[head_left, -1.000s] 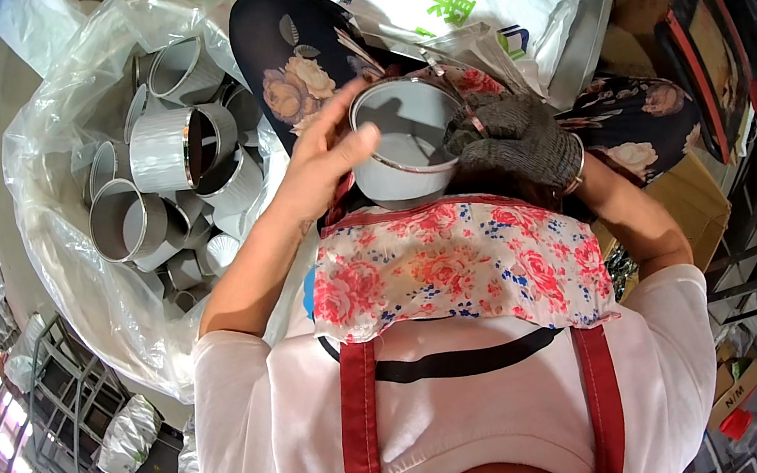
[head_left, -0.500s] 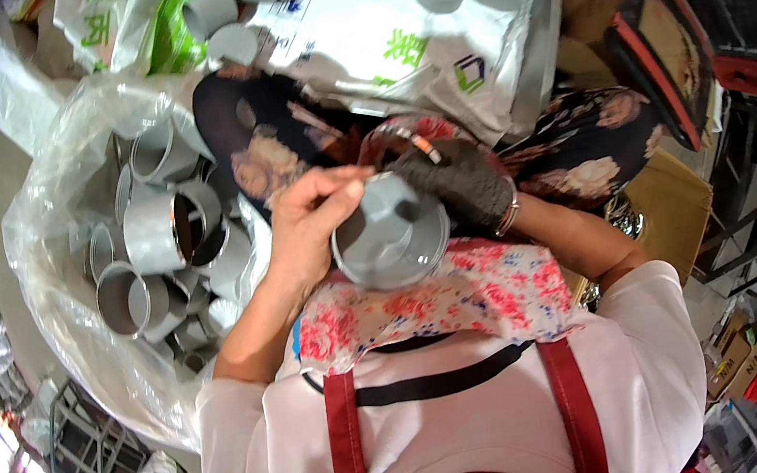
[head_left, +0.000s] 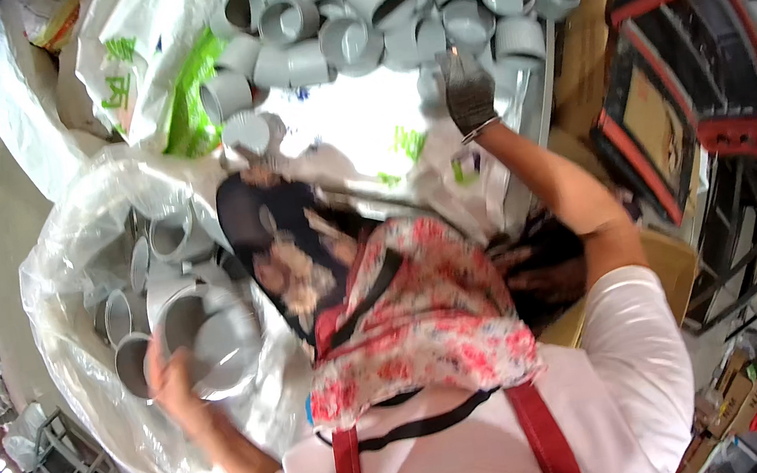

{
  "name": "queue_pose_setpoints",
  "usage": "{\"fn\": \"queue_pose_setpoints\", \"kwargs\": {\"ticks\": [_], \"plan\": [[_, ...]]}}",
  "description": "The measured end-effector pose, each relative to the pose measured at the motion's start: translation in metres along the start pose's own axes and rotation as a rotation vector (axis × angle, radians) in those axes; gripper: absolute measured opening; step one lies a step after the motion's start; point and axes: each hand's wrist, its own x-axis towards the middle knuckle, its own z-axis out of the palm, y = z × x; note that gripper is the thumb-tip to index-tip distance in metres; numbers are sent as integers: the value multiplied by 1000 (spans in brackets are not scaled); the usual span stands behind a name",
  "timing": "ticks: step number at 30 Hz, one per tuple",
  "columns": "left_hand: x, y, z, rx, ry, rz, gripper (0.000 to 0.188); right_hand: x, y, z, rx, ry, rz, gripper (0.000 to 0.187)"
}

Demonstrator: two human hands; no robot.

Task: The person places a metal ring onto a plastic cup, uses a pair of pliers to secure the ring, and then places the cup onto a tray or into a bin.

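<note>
My bare left hand (head_left: 172,373) grips the rim of a grey plastic pipe fitting (head_left: 235,336), wide and cup-shaped. Both are blurred, over a clear plastic bag (head_left: 77,379) that holds several similar fittings. Far forward on the right, my right hand (head_left: 469,91), in a dark glove, reaches to a pile of grey pipe fittings (head_left: 383,1). Its fingers are bent beside a fitting (head_left: 520,37) at the pile's near edge. A tiny orange spot shows at the fingertips; what it belongs to is too small to tell.
Under the pile lies a white sack (head_left: 352,123) with green print, on a metal-edged surface. To the right stand a red and black frame (head_left: 716,69) and a cardboard sheet (head_left: 582,59). A floral apron (head_left: 419,309) covers my lap. Metal racks (head_left: 51,471) stand at lower left.
My hands have parted from my lap. The left has carried the grey pipe fitting left to the bag; the gloved right has reached forward to the pile. The view now shows more of the pile.
</note>
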Motion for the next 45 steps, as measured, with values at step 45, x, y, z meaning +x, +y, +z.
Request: {"fn": "queue_pose_setpoints", "kwargs": {"ticks": [45], "plan": [[-39,-89,80,-28,-799,405,15,-80,-146,-159,839,-757,-433,23]]}}
